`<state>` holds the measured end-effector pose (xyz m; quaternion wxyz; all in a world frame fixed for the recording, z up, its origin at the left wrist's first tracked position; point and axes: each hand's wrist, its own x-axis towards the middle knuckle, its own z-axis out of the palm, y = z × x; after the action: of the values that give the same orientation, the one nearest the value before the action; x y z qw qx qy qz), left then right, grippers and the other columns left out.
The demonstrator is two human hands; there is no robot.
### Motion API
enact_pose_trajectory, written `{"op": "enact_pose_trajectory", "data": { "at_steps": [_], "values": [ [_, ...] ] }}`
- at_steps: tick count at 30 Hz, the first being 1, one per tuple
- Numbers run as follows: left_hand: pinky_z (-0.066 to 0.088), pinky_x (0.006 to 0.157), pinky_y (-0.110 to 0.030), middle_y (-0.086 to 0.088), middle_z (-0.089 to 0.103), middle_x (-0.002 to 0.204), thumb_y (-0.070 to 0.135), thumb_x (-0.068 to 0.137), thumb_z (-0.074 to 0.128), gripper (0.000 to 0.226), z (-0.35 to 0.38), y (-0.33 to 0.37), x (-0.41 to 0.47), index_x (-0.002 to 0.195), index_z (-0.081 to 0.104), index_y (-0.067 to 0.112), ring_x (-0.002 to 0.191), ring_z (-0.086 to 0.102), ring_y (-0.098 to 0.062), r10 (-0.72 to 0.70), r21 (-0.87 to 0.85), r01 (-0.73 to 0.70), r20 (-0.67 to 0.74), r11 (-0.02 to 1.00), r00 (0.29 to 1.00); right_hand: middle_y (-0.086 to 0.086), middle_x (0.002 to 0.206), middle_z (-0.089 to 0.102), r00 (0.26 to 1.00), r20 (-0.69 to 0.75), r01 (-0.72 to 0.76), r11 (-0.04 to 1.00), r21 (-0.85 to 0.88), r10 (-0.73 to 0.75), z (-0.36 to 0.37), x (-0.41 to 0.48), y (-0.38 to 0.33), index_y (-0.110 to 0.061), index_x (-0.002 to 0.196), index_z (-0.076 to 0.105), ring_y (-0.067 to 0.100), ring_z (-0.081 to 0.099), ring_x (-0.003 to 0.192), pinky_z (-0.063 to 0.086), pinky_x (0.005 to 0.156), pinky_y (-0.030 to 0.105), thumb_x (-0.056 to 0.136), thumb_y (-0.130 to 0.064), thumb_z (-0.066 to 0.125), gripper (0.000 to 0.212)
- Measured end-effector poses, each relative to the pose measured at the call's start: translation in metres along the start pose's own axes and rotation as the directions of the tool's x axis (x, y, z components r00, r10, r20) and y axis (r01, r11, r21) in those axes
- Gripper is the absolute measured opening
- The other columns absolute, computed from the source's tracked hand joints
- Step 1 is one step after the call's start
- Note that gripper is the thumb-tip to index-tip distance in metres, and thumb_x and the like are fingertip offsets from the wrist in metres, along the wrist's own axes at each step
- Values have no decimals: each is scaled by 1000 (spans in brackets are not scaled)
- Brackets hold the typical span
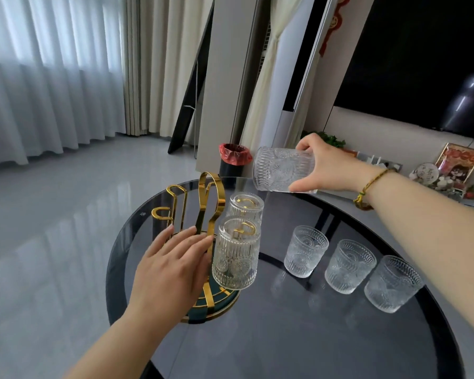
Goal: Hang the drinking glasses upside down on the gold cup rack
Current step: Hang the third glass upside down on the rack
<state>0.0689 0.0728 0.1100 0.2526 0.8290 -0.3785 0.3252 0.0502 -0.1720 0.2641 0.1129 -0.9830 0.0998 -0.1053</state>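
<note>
The gold cup rack stands on a dark round glass table, left of centre. Two ribbed glasses hang upside down on its right-hand arms, one nearer and one behind it. The rack's left arms are bare. My left hand lies flat with fingers spread against the rack's near side, beside the nearer hung glass. My right hand holds another ribbed glass on its side in the air, above and right of the rack. Three upright glasses, left, middle and right, stand in a row on the table.
The table's rim curves close behind the rack. Beyond it on the floor stands a black bin with a red liner. A low shelf with framed pictures and ornaments runs along the right wall.
</note>
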Motion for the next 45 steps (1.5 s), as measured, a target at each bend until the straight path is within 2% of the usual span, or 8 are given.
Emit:
{"op": "enact_pose_trajectory", "data": {
  "at_steps": [4,16,24,28,32,38,41,45],
  "values": [
    [54,74,-48,-7,74,95,34,96,13,62,-2,-8,-12,95,69,8,96,67,-28,12,-49,-13,-34,999,999,-3,86,44,998,53,-26,999,34,24,6,29,-18,-24,100,29,8,45,69,37,50,24,58,-32,76,64],
    [50,78,-48,-7,73,98,38,95,18,59,14,-12,-18,94,69,9,100,64,-28,-31,-104,19,-118,994,993,4,103,42,982,171,70,997,35,-75,39,73,-61,-18,120,29,16,47,82,36,54,22,62,-30,76,75],
    [50,76,-50,-7,72,98,34,96,17,57,20,-16,-19,93,69,12,100,62,-27,-16,-113,-2,-155,994,988,11,130,44,948,285,168,984,-60,-144,67,91,-75,-19,127,31,26,46,112,46,90,37,64,-27,75,78],
    [54,77,-35,-4,72,99,34,96,18,55,21,-17,-18,93,69,14,106,52,-19,-6,-132,-15,-156,991,988,12,136,40,939,295,199,978,-58,-174,83,94,-76,-15,130,31,27,39,121,40,95,36,66,-22,74,78],
    [43,89,-29,-2,70,101,34,96,19,53,23,-18,-19,94,69,14,113,54,-17,-14,-188,-21,-181,982,983,13,138,38,945,287,172,985,-28,-157,96,93,-74,-12,132,28,29,34,126,37,99,38,66,-20,74,81],
    [47,90,-30,-3,72,100,32,96,20,48,22,-18,-19,97,65,17,107,53,-20,-11,-174,-26,-208,984,978,15,140,35,944,308,126,992,-1,-120,111,88,-71,-11,134,23,30,29,129,34,101,40,70,-21,71,81],
    [52,76,-48,-5,73,98,32,96,18,52,23,-18,-17,95,67,15,102,61,-26,-4,-135,-23,-199,991,980,17,140,32,940,325,105,994,27,-108,115,85,-70,-12,134,22,30,29,128,33,102,41,72,-21,69,78],
    [47,80,-48,-4,72,98,34,96,20,53,23,-18,-18,93,69,13,105,55,-21,-23,-122,-1,-199,992,980,17,139,32,945,307,98,994,50,-109,119,84,-69,-13,134,22,29,30,127,34,101,39,73,-20,68,77]
  ]
}}
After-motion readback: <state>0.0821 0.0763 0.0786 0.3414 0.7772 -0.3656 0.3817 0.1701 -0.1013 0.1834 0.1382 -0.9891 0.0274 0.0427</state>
